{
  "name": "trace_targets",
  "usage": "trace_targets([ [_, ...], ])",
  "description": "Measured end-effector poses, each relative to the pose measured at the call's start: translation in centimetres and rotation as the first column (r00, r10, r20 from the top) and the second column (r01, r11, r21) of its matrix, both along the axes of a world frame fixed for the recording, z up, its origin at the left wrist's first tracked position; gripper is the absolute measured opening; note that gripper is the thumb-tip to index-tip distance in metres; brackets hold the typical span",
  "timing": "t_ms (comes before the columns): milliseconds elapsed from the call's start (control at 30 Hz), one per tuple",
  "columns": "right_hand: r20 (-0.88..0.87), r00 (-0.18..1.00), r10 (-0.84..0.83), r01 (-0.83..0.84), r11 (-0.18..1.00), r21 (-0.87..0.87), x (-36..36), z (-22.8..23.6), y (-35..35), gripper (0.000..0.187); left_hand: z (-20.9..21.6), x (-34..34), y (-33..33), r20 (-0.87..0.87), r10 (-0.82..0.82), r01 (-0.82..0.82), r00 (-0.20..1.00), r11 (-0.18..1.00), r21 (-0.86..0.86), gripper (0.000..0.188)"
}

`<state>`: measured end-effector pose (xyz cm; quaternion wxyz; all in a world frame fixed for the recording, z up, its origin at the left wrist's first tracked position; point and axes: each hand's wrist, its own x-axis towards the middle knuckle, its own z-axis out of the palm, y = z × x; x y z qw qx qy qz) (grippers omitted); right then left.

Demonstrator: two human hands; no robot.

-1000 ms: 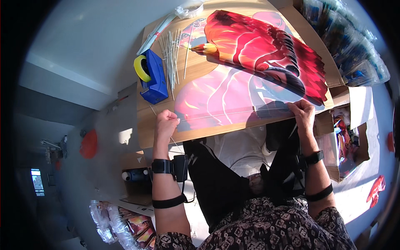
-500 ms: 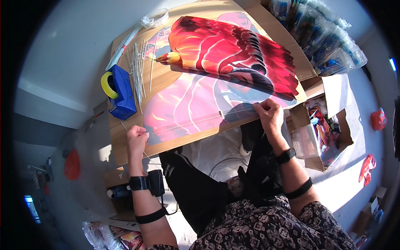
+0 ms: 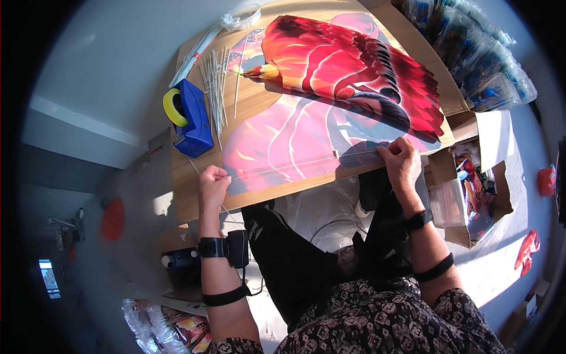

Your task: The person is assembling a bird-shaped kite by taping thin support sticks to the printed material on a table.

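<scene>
A thin pale rod [image 3: 283,167] stretches between my hands, near the table's front edge. My left hand [image 3: 214,184] pinches its left end. Thumb and fingers of my right hand [image 3: 402,160] are closed on the other end. A small tan sleeve-like piece [image 3: 336,154] sits on the rod, nearer my right hand. Beneath it lies a pale pink printed sheet [image 3: 259,138]. Beyond that, a vivid red feather-patterned sheet [image 3: 318,56] with a yellow pointed tip covers part of the pale one. Another thin rod runs slantwise past my left hand and off the table edge.
A blue tape dispenser [image 3: 196,121] with yellow tape stands at the table's left. Several loose white rods [image 3: 215,88] lie beside it, with a clear tub [image 3: 242,20] behind. At right are an open carton [image 3: 500,194] of colourful pieces and a heap of plastic-wrapped packets [image 3: 489,56].
The whole view has shifted, so the table and hands appear farther right. Both hands keep their grip on the rod, with little visible movement over the sheet.
</scene>
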<state>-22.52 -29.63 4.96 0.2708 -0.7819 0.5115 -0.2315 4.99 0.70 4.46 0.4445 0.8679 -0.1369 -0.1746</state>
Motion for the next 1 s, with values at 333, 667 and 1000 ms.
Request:
trace_targets([
  [333,-0.043,0.999,0.006,-0.007,1.0,-0.009,0.0,0.1,-0.3,0.027,-0.7,0.2,-0.5,0.137,-0.017,-0.004,0.99,0.988,0.154,0.017],
  [667,-0.142,0.99,0.008,-0.007,1.0,0.008,0.1,0.6,-1.1,0.028,0.8,-0.5,-1.6,0.216,-0.061,0.002,0.974,0.965,0.263,0.017],
  [1000,-0.202,0.979,0.033,-0.028,0.999,0.025,0.1,1.6,-1.7,0.031,1.5,0.4,-2.0,0.117,-0.044,-0.005,0.992,0.922,0.388,0.02],
])
